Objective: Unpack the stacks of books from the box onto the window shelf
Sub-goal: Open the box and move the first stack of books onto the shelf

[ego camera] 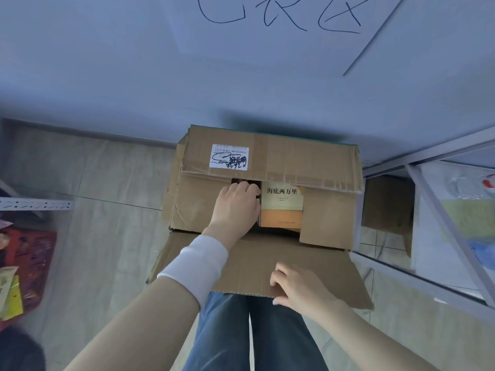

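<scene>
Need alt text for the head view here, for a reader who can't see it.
A person's left hand reaches into an open cardboard box on the floor, beside a tan and orange book lying inside. The right hand rests on the near flap, folded down toward the person's legs.

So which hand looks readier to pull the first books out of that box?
The left hand: it is already reaching into the opening of the box, beside the yellow book. The right hand is holding down the near flap.
</scene>
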